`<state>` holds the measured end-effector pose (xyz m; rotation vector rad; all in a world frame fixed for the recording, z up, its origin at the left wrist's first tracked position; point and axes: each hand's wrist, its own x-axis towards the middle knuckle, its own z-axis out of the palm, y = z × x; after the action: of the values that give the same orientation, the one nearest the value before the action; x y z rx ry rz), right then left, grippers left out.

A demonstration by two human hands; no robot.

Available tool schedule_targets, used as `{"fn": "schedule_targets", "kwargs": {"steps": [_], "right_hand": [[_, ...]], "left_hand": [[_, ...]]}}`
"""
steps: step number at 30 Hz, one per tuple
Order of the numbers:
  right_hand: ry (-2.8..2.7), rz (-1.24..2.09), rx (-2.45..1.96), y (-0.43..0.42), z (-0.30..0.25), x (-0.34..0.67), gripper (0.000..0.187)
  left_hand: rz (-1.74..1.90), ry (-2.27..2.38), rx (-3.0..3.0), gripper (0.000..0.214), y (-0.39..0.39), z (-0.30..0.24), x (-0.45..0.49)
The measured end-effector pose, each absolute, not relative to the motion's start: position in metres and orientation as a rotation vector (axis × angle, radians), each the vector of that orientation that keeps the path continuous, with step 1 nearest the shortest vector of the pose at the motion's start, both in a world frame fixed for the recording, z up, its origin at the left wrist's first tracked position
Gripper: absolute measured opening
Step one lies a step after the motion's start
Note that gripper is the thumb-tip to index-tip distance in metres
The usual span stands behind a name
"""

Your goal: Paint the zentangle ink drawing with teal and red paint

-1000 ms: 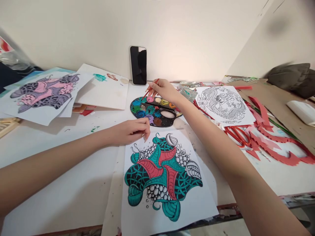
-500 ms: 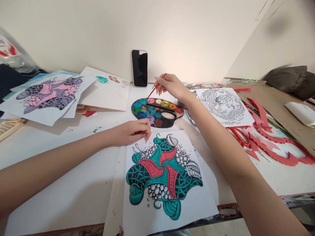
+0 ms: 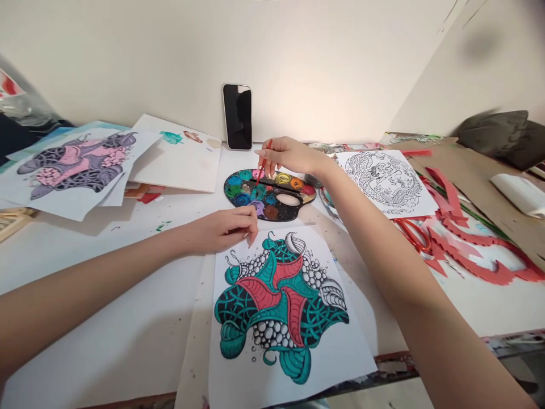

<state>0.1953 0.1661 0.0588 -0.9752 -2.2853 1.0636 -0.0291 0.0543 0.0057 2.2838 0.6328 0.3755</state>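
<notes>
My right hand point(image 3: 287, 154) pinches a thin red paintbrush point(image 3: 264, 162) over the black paint palette point(image 3: 272, 184). The brush tip points down among the blue and green paints near the palette's middle. Below it, my left hand point(image 3: 236, 227) rests at the top left of a sheet with a printed pattern point(image 3: 276, 301). Its fingers are curled in, and whatever they may hold is hidden. Teal and red fill much of the pattern, while the pebble shapes and some leaf shapes are white.
A phone point(image 3: 237, 116) leans upright against the wall. To the left lie a purple-and-pink picture point(image 3: 80, 165) and a paint-marked board point(image 3: 179, 165). On the right are a dragon drawing point(image 3: 383, 182), red-handled scissors point(image 3: 415, 236) and red paper strips point(image 3: 481, 241).
My right hand has lowered, and the brush tip has moved from the palette's back edge toward its middle. The left hand still rests on the sheet. The view has shifted slightly.
</notes>
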Motion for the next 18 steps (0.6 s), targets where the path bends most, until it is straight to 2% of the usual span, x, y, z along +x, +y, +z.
{"fn": "schedule_targets", "kwargs": {"steps": [5,12,18], "right_hand": [[-2.399,0.933,-0.982,0.164,0.063,0.195,0.038],[-2.471,1.243,-0.982,0.161,0.069,0.197,0.030],[-2.428,1.172,-1.023,0.157,0.079,0.203,0.026]], "left_hand": [[0.373,0.633,2.281,0.031,0.055,0.006,-0.028],[0.374,0.627,2.297,0.032,0.055,0.004,-0.029],[0.383,0.620,2.298,0.032,0.055,0.005,-0.028]]}}
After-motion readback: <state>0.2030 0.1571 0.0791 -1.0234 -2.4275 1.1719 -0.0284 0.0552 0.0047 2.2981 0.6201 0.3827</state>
